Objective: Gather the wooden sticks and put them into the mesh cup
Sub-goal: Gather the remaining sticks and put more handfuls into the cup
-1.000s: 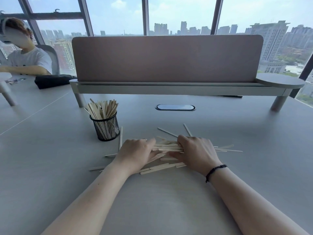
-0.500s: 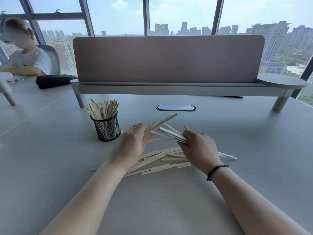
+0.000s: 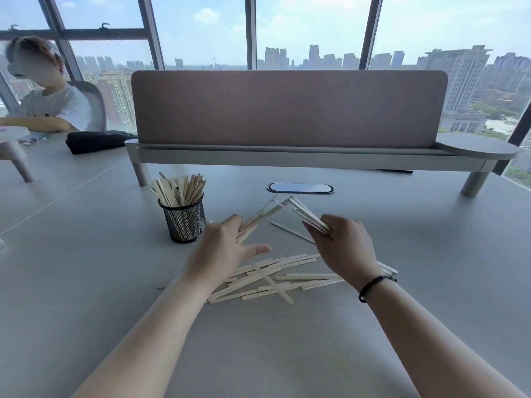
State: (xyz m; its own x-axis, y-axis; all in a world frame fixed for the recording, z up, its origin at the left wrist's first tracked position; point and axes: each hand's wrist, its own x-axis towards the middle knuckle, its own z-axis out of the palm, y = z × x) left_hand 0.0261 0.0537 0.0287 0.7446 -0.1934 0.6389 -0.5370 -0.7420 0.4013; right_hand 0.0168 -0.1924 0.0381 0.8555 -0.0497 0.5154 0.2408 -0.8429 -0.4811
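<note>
Two bundles of pale flat wooden sticks are being held above the grey tabletop (image 3: 86,282): the left hand (image 3: 227,248) is clamping one bundle (image 3: 263,215), the right hand (image 3: 342,245) the other (image 3: 309,216), and their far tips are meeting in a peak. The black wire-mesh cup (image 3: 184,219), already crowded with upright sticks, is standing just left of the left hand, so that hand is nearer. More loose sticks (image 3: 273,277) are lying crosswise below both wrists. Judgement: each bundle needs tipping upright before insertion.
</note>
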